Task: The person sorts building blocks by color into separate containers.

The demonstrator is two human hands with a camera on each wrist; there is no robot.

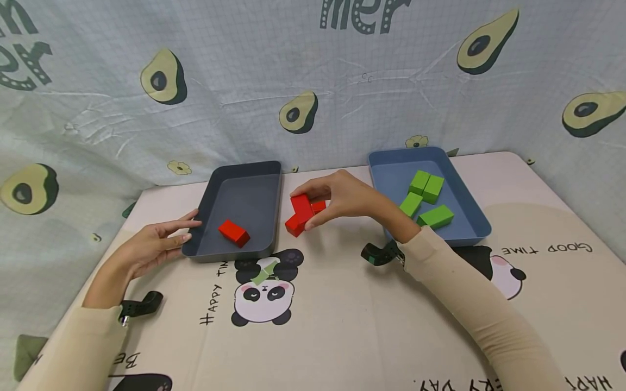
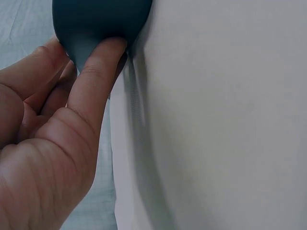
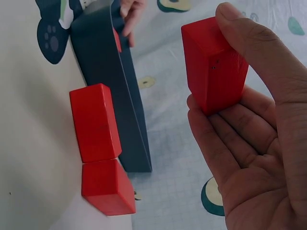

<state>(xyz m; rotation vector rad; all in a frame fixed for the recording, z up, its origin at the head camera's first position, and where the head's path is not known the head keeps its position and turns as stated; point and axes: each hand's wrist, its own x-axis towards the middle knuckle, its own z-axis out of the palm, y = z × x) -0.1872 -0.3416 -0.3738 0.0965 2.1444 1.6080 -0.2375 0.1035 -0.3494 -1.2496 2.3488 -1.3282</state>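
Observation:
My right hand pinches a red block between thumb and fingers, raised over the cloth between two trays. Beneath it, two more red blocks lie end to end on the table, one nearer and one farther; in the head view the held block partly covers them. At the left, my left hand grips the near left edge of a dark grey tray, thumb against the wall in the left wrist view. Inside that tray lies one red block.
A blue tray stands at the right with several green blocks in it, partly behind my right wrist. A hanging cloth with avocado prints rises behind both trays. The tablecloth carries panda prints and lettering.

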